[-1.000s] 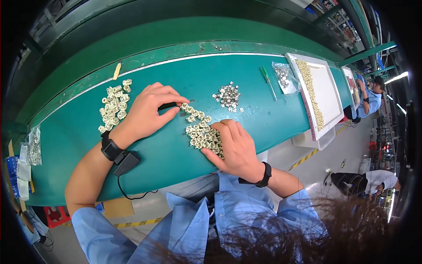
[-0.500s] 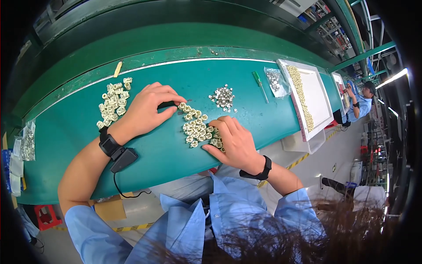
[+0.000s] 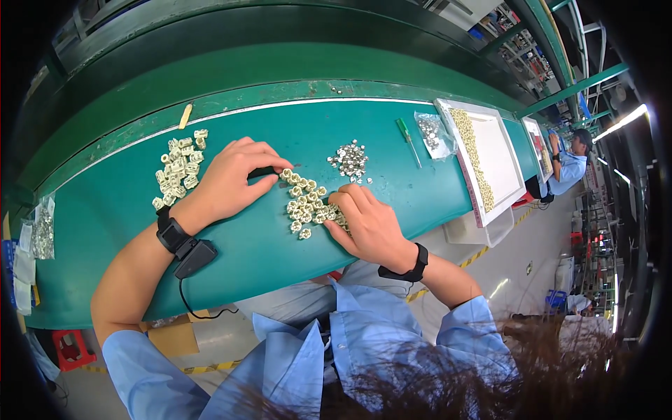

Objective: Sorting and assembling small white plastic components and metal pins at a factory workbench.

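Note:
On the green table mat (image 3: 231,273) stands a cluster of small cream plastic sockets (image 3: 301,206), their round notched openings facing up. My left hand (image 3: 234,175) is at the cluster's far left end, thumb and index finger closed at the edge of an end socket. On the cluster's right side, my right hand (image 3: 374,224) curls its fingers and thumb round several sockets, partly hiding them. Beyond the hands lies a heap of small silvery metal pieces (image 3: 348,161). More cream sockets (image 3: 178,168) lie loose, many on their sides, left of my left hand.
A green-handled screwdriver (image 3: 408,142) and a clear bag of metal pieces (image 3: 435,135) lie at the right. Beside them, a white-framed tray (image 3: 500,157) holds rows of cream parts. Clear bags (image 3: 43,227) lie at the far left. A co-worker (image 3: 568,164) sits farther right.
My right hand has shifted slightly left and farther over the sockets, pressing in at the cluster's right side. My left hand stays at the far end. The view has tilted a little.

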Demonstrator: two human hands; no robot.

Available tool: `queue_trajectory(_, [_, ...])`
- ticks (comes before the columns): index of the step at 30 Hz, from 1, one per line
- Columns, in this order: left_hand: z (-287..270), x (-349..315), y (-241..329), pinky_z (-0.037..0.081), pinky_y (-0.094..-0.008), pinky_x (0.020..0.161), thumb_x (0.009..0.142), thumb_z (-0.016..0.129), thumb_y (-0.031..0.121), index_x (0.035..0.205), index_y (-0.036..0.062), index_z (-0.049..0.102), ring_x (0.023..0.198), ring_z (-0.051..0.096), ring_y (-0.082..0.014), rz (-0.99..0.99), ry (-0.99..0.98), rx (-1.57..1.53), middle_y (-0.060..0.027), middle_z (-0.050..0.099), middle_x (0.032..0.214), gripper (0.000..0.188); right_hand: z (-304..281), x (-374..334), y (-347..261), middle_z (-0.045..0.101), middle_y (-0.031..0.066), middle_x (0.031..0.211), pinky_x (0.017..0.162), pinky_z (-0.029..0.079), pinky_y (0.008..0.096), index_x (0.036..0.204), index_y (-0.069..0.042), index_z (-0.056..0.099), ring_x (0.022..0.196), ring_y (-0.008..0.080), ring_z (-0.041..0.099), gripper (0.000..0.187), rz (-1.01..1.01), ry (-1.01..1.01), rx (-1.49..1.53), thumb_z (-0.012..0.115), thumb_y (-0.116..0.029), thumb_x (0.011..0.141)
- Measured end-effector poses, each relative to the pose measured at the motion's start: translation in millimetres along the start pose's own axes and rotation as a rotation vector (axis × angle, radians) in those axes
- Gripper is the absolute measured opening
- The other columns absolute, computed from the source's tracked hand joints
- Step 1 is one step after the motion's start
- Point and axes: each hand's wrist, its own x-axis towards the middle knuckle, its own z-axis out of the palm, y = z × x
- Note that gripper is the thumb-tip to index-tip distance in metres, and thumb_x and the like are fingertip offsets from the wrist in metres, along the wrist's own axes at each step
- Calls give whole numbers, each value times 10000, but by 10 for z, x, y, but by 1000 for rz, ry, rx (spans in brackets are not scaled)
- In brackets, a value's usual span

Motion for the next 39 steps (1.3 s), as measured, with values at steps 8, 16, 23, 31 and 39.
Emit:
queue_trajectory(8, [0,51,31,537,-407,979,966,773,81,1229,109,866,1040,658,-274,-13,-10,5,-39,781,1113,280,-105,-142,369,688,110,1263,799,629,442,1305,-73,669,1137,335,731,361,35,-24,-35,812,-267,1037])
queue_trajectory(16, [66,232,45,531,-407,976,956,768,55,1220,82,857,1041,658,-276,-39,-24,-9,-55,781,1116,280,-237,-216,684,680,116,1277,805,632,442,1318,-80,659,1142,339,729,388,35,-48,-51,824,-289,1036])
queue_trajectory(23, [270,632,233,524,-423,983,914,781,24,1203,55,847,1085,674,-319,3,-23,-11,-94,775,1111,298,-584,-507,1223,665,115,1289,821,634,443,1328,-92,647,1134,337,725,386,112,0,-72,815,-291,1044])
queue_trajectory(31, [379,1053,721,530,-432,1003,905,783,8,1204,56,843,1090,667,-343,-62,-46,12,-119,760,1119,309,-1004,-788,1724,631,93,1255,836,643,424,1343,-98,624,1113,297,690,384,114,-10,-141,777,-321,1072])
queue_trajectory(39, [512,1289,852,531,-428,1007,919,783,15,1217,41,835,1098,665,-348,-98,-81,2,-128,754,1127,304,-1149,-870,2045,593,80,1204,819,646,408,1331,-90,607,1052,271,658,382,20,-44,-185,754,-342,1085])
